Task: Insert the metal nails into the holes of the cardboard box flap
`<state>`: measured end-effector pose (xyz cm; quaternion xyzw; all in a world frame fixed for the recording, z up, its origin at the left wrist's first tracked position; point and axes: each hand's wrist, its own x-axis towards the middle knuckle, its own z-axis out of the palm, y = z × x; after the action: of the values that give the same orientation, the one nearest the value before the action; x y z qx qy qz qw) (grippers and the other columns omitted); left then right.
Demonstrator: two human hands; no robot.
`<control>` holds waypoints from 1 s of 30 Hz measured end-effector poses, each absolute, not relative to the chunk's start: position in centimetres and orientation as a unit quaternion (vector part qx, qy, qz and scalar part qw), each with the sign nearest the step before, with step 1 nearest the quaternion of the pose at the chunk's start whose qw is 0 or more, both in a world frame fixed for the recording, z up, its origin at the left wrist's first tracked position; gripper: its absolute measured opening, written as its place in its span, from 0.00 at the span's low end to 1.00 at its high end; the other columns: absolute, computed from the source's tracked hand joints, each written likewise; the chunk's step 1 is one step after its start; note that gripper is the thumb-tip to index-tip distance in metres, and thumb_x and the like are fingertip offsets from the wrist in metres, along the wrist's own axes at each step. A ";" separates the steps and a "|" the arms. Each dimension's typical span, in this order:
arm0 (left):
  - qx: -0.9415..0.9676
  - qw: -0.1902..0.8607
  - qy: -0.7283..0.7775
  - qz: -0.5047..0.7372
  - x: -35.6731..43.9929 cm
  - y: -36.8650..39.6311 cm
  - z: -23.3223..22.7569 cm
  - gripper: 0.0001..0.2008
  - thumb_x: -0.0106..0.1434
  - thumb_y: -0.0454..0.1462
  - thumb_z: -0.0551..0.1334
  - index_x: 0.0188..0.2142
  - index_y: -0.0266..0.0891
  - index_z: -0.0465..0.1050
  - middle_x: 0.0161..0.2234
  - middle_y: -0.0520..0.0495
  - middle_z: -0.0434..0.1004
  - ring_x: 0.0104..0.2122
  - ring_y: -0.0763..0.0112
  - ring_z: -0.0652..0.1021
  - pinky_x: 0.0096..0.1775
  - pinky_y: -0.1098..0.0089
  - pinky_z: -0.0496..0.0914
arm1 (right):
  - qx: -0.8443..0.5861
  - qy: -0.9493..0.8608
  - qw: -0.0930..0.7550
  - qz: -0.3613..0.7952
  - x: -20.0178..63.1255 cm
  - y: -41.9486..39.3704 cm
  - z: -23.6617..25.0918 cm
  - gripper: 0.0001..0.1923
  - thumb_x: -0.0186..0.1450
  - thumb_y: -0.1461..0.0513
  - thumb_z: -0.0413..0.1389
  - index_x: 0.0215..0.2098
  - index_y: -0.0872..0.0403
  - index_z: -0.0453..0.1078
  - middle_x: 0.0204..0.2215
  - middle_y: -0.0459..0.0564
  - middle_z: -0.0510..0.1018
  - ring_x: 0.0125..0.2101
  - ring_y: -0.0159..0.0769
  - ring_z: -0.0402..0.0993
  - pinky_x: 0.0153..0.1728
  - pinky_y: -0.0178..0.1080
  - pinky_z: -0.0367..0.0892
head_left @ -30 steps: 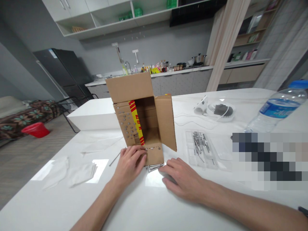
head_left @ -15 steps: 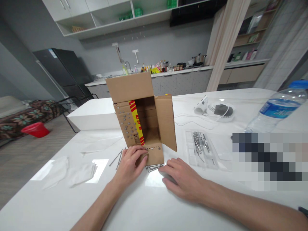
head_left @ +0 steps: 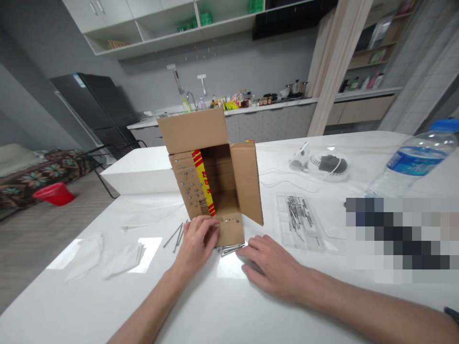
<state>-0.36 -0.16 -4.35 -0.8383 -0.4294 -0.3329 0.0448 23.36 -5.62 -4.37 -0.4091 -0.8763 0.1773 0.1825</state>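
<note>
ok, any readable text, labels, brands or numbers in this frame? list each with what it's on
Nothing reads clearly.
Yellow-and-red tape on the cardboard box: red characters, too blurred to read.
Barcode sticker on the same box: too small to read.
Blue label on the water bottle: print blurred, unreadable.
Sticker on the black fridge: too small to read.

left hand (head_left: 195, 239) — fingers curled, knuckles up, forearm running off to 7 o'clock | right hand (head_left: 274, 267) — flat, palm down, fingers spread toward 10 o'clock, forearm off to 4 o'clock
</note>
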 end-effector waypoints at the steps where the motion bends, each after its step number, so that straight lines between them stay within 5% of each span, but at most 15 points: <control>1: -0.836 0.055 -0.430 -0.337 -0.2 -0.1 -4.4 0.07 0.69 0.32 0.57 0.45 0.42 0.69 0.43 0.46 0.77 0.45 0.61 0.76 0.44 0.60 0.65 | -0.411 -0.876 0.182 0.176 23.4 -5.6 -4.4 0.08 0.68 0.62 0.52 0.43 0.53 0.71 0.35 0.50 0.73 0.36 0.39 0.67 0.39 0.42 0.56; 8: -0.829 0.122 -0.389 -0.382 0.0 -0.3 -4.4 0.08 0.69 0.29 0.58 0.45 0.41 0.68 0.40 0.46 0.75 0.42 0.64 0.77 0.43 0.61 0.67 | -0.412 -0.874 0.189 0.173 23.3 -5.6 -4.4 0.08 0.68 0.63 0.52 0.44 0.53 0.72 0.35 0.49 0.73 0.36 0.38 0.67 0.40 0.42 0.56; 15: -0.825 0.076 -0.302 -0.472 -0.1 -1.2 -3.3 0.12 0.64 0.25 0.61 0.44 0.40 0.69 0.39 0.46 0.71 0.38 0.70 0.76 0.39 0.71 0.73 | -0.410 -0.875 0.193 0.172 23.3 -5.6 -4.3 0.09 0.68 0.63 0.53 0.44 0.53 0.72 0.35 0.50 0.73 0.37 0.39 0.67 0.39 0.42 0.57; 30: -0.900 -0.002 -0.281 -0.332 0.4 -1.4 -4.5 0.08 0.67 0.28 0.57 0.42 0.40 0.70 0.37 0.46 0.74 0.37 0.69 0.76 0.39 0.68 0.73 | -0.408 -0.873 0.193 0.185 23.4 -5.6 -4.5 0.11 0.69 0.63 0.52 0.47 0.53 0.72 0.37 0.50 0.73 0.39 0.39 0.68 0.42 0.42 0.58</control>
<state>0.38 -1.36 -4.48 -0.9003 -0.2811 -0.3322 -0.0020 23.36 -5.62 -4.53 -0.4084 -0.8729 0.1849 0.1927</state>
